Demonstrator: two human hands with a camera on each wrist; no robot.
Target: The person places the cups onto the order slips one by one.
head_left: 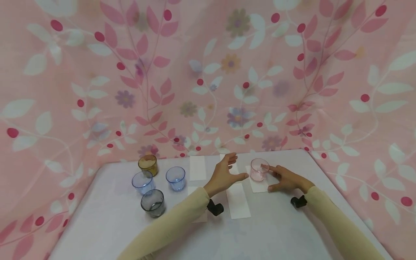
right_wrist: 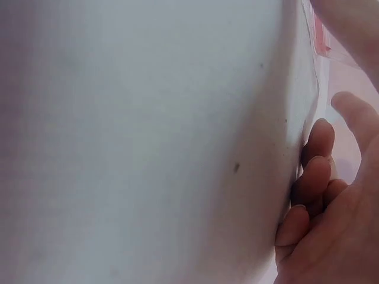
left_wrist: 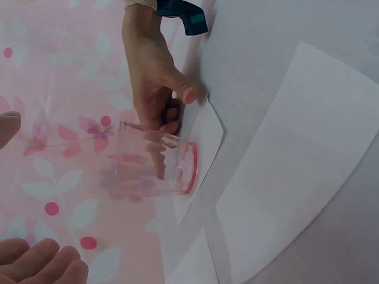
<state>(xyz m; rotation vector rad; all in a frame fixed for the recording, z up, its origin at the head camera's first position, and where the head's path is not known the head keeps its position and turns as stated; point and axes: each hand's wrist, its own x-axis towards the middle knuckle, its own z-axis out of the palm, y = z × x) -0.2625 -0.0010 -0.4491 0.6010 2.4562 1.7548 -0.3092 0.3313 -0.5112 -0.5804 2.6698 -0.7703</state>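
A clear pink glass cup stands upright on a white paper rectangle at the right of the table. My right hand is at its right side, index finger stretched out to the glass and the other fingers bent. In the left wrist view, that finger shows through the cup. Only a pink sliver of the cup appears in the right wrist view. My left hand hovers left of the cup, apart from it, thumb and fingers spread with nothing between them.
Left on the table stand an amber cup, two blue cups and a grey cup. Several paper rectangles lie mid-table, one of them in front of my left hand. A floral curtain hangs behind.
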